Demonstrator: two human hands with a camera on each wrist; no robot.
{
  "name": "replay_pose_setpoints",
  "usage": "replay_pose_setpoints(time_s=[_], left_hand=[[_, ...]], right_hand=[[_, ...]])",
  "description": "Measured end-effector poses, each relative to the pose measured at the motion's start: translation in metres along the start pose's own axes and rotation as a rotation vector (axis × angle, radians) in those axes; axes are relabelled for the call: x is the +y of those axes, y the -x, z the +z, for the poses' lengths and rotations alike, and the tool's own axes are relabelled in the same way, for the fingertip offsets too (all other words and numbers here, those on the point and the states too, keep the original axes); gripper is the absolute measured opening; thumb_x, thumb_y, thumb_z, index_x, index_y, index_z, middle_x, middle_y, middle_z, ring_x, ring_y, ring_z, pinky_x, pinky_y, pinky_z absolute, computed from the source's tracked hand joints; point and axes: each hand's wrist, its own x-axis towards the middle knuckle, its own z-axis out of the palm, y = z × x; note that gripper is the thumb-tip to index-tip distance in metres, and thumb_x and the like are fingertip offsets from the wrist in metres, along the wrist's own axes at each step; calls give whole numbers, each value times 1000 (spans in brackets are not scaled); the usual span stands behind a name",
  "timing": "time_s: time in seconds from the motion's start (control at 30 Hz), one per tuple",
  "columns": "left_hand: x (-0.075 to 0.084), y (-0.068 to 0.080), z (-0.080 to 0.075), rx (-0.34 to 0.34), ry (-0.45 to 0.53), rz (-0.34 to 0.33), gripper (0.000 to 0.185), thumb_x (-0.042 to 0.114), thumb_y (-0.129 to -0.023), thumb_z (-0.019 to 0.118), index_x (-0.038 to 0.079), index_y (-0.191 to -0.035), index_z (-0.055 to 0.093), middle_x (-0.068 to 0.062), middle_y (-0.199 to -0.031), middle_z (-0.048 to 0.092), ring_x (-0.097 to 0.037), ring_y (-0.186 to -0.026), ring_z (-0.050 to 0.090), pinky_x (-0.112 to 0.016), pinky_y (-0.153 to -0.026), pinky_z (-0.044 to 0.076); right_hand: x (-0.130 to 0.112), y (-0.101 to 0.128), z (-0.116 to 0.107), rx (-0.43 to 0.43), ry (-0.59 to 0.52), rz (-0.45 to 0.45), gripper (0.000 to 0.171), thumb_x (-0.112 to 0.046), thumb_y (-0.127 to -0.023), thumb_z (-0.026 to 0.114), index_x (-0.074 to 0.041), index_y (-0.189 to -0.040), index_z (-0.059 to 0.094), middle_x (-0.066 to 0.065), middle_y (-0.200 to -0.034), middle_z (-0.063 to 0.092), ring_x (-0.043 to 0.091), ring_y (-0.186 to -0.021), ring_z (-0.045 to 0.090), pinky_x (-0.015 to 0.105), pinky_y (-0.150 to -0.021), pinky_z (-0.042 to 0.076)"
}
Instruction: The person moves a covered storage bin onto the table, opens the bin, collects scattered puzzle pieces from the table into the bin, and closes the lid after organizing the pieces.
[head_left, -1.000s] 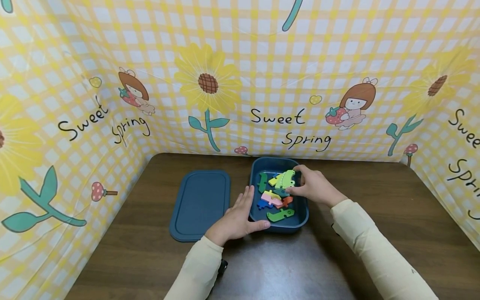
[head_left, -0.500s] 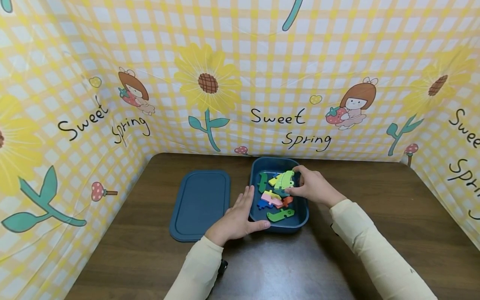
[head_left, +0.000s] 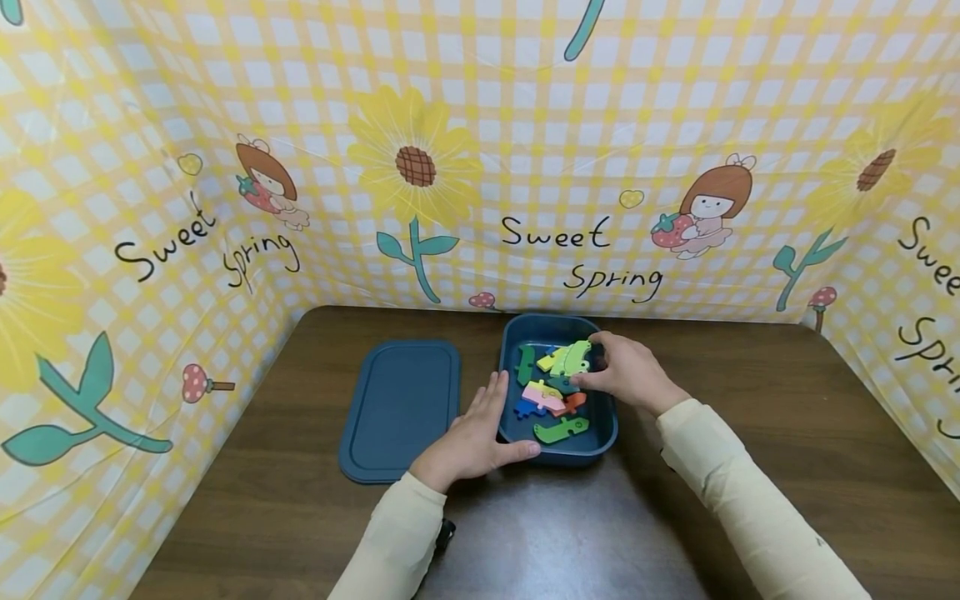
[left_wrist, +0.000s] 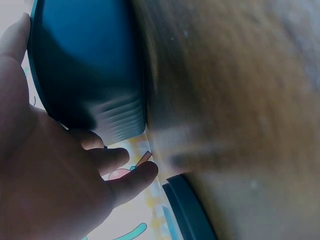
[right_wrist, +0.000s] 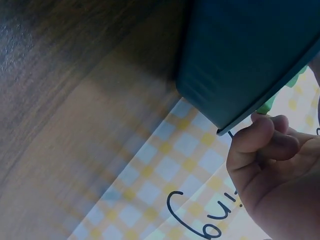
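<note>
A dark blue box (head_left: 609, 429) stands lidless at the back of the table, holding several coloured puzzle pieces. My left hand (head_left: 474, 433) rests against its left side, fingers extended, with the thumb over the near-left rim; the left wrist view shows this hand (left_wrist: 60, 165) beside the box wall (left_wrist: 95, 65). My right hand (head_left: 633, 371) reaches over the right rim and pinches a light green animal-shaped puzzle piece (head_left: 570, 360) between thumb and fingers. In the right wrist view, the curled fingers (right_wrist: 250, 142) partly hide a green edge (right_wrist: 267, 105).
A dark blue lid (head_left: 403, 408) lies flat left of the box. Inside the box are a dark green piece (head_left: 525, 365), a pink piece (head_left: 542, 398), an orange piece (head_left: 575, 403) and a green piece (head_left: 561, 430). A checked cloth (head_left: 555, 283) hangs behind the table (head_left: 262, 500).
My right hand and sleeve have shifted very slightly, with the light green puzzle piece still pinched. My left hand, the box and the lid have stayed in place.
</note>
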Motion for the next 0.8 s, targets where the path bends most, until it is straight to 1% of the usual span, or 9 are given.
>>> replay_pose_setpoints(time_s=[0.1, 0.23, 0.3, 0.47, 0.6, 0.67, 0.8], left_hand=[[0, 0, 0, 2, -2, 3, 110, 60, -90, 67, 20, -164, -4, -3, -169, -6, -32, -153, 0, -68, -113, 12], [1, 0, 0, 3, 2, 7, 110, 60, -91, 67, 19, -164, -4, -3, -169, -6, -33, -153, 0, -68, -113, 12], [1, 0, 0, 4, 3, 7, 110, 60, -91, 67, 20, -164, -4, -3, -169, -5, -33, -153, 0, -68, -113, 12], [1, 1, 0, 7, 2, 5, 110, 59, -91, 68, 19, -164, -4, -3, -169, -5, -32, -153, 0, -67, -114, 12], [1, 1, 0, 12, 7, 8, 111, 60, -90, 68, 19, -164, -3, -3, -169, -5, -32, -153, 1, -67, -114, 12], [1, 1, 0, 12, 7, 10, 111, 62, -89, 68, 19, -164, -3, -3, -169, -5, -32, -153, 0, -67, -114, 12], [0, 1, 0, 12, 6, 13, 113, 65, -88, 67, 19, -164, -3, -2, -169, -5, -31, -153, 1, -67, -114, 12]], right_hand=[[-1, -1, 1, 3, 24, -14, 88, -55, -81, 80, 0, -143, 51, 19, -115, 64, 29, -95, 58, 47, -84, 53], [-1, 0, 1, 1, 36, -2, 91, -55, -82, 80, 3, -145, 49, 21, -122, 63, 30, -100, 59, 50, -90, 51], [-1, 1, 0, 5, 25, 15, 89, -52, -84, 80, 2, -146, 48, 20, -121, 63, 30, -100, 58, 50, -90, 51], [4, 8, -6, 35, -22, 33, 77, -44, -90, 76, 1, -147, 47, 14, -102, 63, 29, -90, 56, 43, -77, 53], [13, 15, -10, 70, -62, 34, 73, -43, -93, 73, 0, -146, 48, 15, -102, 62, 28, -88, 57, 40, -71, 52], [17, 19, -12, 85, -65, 26, 71, -42, -94, 73, 0, -146, 49, 14, -97, 61, 27, -82, 56, 39, -66, 50], [21, 28, -14, 93, -67, 3, 68, -39, -94, 73, 1, -145, 49, 10, -80, 53, 23, -67, 50, 36, -56, 42]])
